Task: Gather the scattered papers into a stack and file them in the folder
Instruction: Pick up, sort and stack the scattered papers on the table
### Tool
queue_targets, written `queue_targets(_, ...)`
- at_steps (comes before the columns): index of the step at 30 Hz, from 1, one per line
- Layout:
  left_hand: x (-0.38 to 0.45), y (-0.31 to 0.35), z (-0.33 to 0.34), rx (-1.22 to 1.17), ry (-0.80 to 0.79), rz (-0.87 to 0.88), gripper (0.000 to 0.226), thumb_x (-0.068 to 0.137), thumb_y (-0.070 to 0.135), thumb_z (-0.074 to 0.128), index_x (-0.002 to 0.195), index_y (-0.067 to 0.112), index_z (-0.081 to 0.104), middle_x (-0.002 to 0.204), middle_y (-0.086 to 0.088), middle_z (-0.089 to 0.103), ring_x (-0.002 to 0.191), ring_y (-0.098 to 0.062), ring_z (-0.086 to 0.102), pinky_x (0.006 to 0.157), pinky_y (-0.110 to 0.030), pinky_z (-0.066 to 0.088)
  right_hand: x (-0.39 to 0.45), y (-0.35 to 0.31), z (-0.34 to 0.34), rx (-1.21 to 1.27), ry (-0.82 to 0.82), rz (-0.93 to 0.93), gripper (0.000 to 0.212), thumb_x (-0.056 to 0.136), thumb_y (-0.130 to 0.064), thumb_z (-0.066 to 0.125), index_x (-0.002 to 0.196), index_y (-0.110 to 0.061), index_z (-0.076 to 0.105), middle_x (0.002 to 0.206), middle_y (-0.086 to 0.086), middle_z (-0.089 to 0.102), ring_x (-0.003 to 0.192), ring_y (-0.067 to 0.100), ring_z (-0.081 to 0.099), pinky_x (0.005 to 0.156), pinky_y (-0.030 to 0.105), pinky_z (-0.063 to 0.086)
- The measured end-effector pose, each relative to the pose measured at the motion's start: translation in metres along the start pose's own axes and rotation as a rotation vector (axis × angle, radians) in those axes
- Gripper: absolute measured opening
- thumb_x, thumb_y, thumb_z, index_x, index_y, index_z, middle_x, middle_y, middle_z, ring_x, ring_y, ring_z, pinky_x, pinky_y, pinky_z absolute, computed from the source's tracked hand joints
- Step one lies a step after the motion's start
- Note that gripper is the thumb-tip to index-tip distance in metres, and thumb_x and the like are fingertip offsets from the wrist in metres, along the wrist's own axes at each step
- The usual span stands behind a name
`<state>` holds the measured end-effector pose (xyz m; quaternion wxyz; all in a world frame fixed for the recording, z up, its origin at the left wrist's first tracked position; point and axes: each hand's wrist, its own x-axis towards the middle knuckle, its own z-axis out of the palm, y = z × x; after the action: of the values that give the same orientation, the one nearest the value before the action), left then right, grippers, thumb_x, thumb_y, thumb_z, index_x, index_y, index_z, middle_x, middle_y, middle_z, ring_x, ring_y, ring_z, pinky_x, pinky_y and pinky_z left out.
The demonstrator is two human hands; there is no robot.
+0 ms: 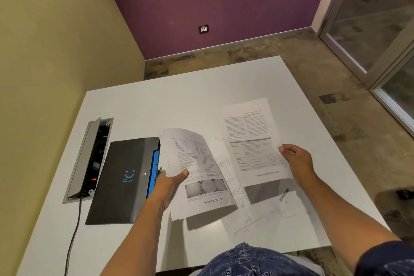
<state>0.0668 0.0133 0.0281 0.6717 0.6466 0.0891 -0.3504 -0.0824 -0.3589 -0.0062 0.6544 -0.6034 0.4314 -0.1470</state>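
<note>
My left hand (167, 188) grips a curled printed sheet with photos (197, 163), lifted above the white table (156, 107). My right hand (296, 161) pinches the right edge of a second printed sheet (251, 141), also raised off the table. Below both sheets lie more papers with handwriting (268, 208), flat on the table near its front edge. A dark folder with a blue smiley and blue inner tabs (125, 177) lies closed on the table, just left of my left hand.
An open cable box (89, 159) is set into the table left of the folder, with a black cord (74, 231) running off the front edge. Beyond the table are the floor, a purple wall and a glass door (369, 29) at right.
</note>
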Motion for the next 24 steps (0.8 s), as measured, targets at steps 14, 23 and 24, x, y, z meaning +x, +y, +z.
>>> queue_targets(14, -0.01, 0.031, 0.045, 0.012, -0.092, 0.065, 0.041, 0.092, 0.011, 0.073, 0.132, 0.01, 0.065, 0.126, -0.009, 0.074, 0.118, -0.028, 0.069, 0.108, -0.044, 0.05, -0.038, -0.019, 0.063, 0.01, -0.572, 0.09, 0.024, 0.088, -0.007, 0.077, 0.111, -0.01, 0.069, 0.1, 0.001, 0.079, 0.095, 0.024, 0.075, 0.074, 0.025, 0.058)
queue_targets(23, -0.019, 0.037, 0.056, 0.109, -0.127, 0.099, 0.02, 0.101, 0.019, 0.062, 0.112, 0.01, 0.075, 0.109, -0.017, 0.077, 0.104, -0.033, 0.071, 0.093, -0.045, 0.06, -0.039, -0.027, 0.084, 0.256, -0.788, 0.139, 0.074, 0.081, -0.002, 0.079, 0.147, -0.019, 0.05, 0.14, 0.015, 0.063, 0.13, 0.037, 0.06, 0.11, 0.059, 0.044)
queue_targets(24, -0.019, 0.038, 0.057, 0.108, -0.116, 0.088, 0.024, 0.1, 0.026, 0.063, 0.113, 0.009, 0.075, 0.11, -0.018, 0.076, 0.106, -0.034, 0.071, 0.096, -0.046, 0.058, -0.038, -0.026, 0.085, 0.246, -0.774, 0.133, 0.078, 0.078, -0.001, 0.08, 0.147, -0.019, 0.05, 0.139, 0.016, 0.064, 0.129, 0.037, 0.06, 0.11, 0.06, 0.044)
